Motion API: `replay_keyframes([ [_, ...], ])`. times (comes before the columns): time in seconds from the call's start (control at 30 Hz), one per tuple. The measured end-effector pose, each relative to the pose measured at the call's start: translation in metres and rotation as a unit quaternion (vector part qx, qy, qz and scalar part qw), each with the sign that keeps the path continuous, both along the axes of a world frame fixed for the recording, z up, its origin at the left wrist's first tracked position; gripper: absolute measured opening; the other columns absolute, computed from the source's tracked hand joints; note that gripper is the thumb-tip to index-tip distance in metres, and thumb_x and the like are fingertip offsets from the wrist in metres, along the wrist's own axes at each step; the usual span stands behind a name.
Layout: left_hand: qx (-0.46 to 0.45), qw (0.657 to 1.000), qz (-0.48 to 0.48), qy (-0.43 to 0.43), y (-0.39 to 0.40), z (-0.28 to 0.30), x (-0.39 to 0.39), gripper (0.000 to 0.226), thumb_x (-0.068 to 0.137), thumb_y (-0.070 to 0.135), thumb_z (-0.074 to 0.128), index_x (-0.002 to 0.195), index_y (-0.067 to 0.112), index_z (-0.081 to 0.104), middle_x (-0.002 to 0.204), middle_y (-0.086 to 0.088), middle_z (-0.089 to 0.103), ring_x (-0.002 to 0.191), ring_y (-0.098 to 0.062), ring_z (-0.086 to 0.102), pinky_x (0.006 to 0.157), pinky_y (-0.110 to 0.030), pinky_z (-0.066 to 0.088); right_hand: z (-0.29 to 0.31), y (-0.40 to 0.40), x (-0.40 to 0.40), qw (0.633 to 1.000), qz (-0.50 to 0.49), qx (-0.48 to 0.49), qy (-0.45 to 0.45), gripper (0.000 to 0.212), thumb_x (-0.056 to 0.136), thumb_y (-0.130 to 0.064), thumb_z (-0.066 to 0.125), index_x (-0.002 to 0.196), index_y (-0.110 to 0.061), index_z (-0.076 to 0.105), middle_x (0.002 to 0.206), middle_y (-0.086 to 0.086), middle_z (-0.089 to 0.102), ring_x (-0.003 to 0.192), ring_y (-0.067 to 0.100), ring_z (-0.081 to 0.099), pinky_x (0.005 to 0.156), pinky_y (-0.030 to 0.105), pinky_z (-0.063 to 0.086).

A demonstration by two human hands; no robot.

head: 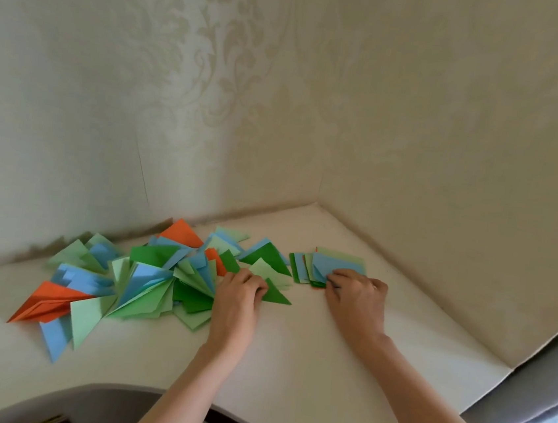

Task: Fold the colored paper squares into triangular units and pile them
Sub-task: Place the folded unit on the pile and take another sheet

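Left hand point(241, 288) curled, fingers gripping dark green folded triangle point(277, 295) at right edge of pile of folded triangles point(133, 275). Right hand point(357, 288) palm down, fingertips pinching near edge of stack of paper squares point(328, 266), blue sheet on top. Both forearms extended from lower frame. Pile spread across left of pale surface point(307, 352), stack just right of it. Patterned wallpaper point(215, 84) meeting in corner behind.
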State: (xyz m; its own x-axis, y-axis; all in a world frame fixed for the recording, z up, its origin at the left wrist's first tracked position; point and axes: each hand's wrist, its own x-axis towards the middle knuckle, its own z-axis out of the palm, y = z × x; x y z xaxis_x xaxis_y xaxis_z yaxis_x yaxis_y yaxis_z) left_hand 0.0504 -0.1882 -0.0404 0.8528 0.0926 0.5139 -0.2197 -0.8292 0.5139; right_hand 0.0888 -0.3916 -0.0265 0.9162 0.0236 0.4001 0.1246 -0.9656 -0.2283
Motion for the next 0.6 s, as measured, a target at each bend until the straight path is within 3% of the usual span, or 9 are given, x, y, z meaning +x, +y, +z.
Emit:
replay_keyframes([
  [0.17,0.060,0.998,0.003,-0.020,-0.003,0.000,-0.003,0.013,0.089,0.023,0.065,0.089,0.014,0.073,0.088,0.000,0.063,0.081,-0.021,0.053,0.077,-0.038,0.043,0.003,0.006,0.005,0.999,-0.029,0.013,-0.028,0.019,0.086,-0.025,0.056,0.076,-0.025,0.072,0.096,-0.013,0.070,0.085,0.011,0.062,0.093,0.035,0.026],
  [0.3,0.063,0.998,0.003,-0.009,-0.002,0.000,-0.003,0.015,0.091,0.024,0.061,0.094,0.016,0.073,0.095,0.002,0.064,0.088,-0.019,0.054,0.083,-0.034,0.040,0.007,-0.001,-0.001,0.996,-0.015,0.047,-0.069,0.012,0.079,-0.019,0.064,0.069,-0.020,0.071,0.077,-0.006,0.071,0.076,0.018,0.063,0.080,0.032,0.033],
  [0.4,0.053,0.999,-0.001,-0.006,-0.001,0.003,-0.007,0.013,0.090,0.021,0.062,0.095,0.016,0.073,0.096,0.002,0.065,0.090,-0.021,0.056,0.082,-0.034,0.039,0.019,-0.012,-0.016,0.988,0.002,0.078,-0.130,0.004,0.072,-0.014,0.075,0.071,-0.018,0.073,0.078,-0.004,0.073,0.075,0.023,0.066,0.075,0.034,0.044],
  [0.47,0.037,0.999,-0.007,-0.010,-0.001,0.007,-0.010,0.012,0.088,0.018,0.064,0.097,0.016,0.071,0.098,0.002,0.064,0.092,-0.021,0.056,0.083,-0.034,0.040,0.024,-0.015,-0.031,0.981,0.034,0.083,-0.174,0.010,0.067,-0.011,0.079,0.070,-0.018,0.073,0.081,-0.005,0.073,0.076,0.022,0.067,0.070,0.035,0.048],
  [0.6,-0.039,0.995,-0.086,-0.037,-0.004,0.010,-0.023,0.021,0.083,0.008,0.067,0.102,0.016,0.067,0.101,0.005,0.058,0.098,-0.012,0.051,0.089,-0.023,0.041,0.017,-0.008,-0.069,0.980,0.097,0.053,-0.164,0.010,0.068,-0.015,0.077,0.068,-0.022,0.070,0.083,-0.010,0.073,0.079,0.016,0.066,0.066,0.031,0.048],
])
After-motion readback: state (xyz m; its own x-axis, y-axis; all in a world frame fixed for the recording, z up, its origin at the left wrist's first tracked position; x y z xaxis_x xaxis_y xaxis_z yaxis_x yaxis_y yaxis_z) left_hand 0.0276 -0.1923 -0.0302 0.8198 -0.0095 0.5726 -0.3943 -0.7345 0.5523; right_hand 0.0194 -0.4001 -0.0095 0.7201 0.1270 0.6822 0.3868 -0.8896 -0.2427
